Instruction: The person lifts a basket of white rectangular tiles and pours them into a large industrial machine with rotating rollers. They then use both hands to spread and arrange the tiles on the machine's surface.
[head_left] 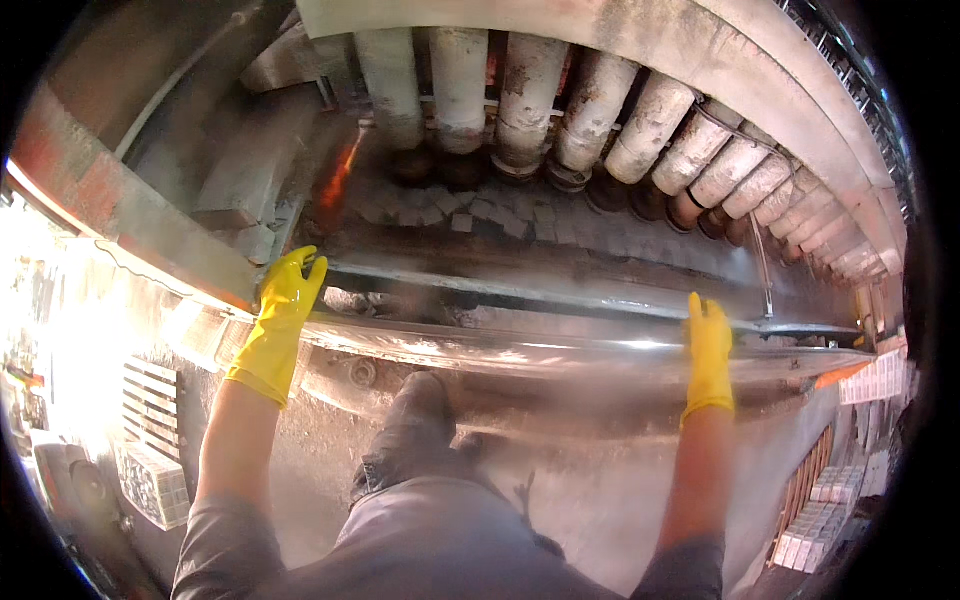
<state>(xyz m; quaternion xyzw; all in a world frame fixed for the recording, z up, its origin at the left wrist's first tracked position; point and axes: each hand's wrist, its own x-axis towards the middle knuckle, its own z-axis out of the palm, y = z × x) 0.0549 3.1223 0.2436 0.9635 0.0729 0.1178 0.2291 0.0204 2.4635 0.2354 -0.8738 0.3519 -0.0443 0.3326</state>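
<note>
Grey trouser leg [440, 530] and dark shoe [415, 410] sit lowest, nearest the camera, shoe on a dusty ledge. Above it a long metal rail [520, 345] runs across mid-frame, left to right. Left hand [288, 290], yellow glove, fingers curled over rail's upper edge near its left end. Right hand [708, 335], yellow glove too, fingers hooked over same rail toward its right end. Hands well apart. Behind rail, small grey blocks [480, 215] lie on a bed under a row of dusty rollers [590, 110]. Stacked boxes [815, 515] lower right, white crate [150, 480] lower left.
</note>
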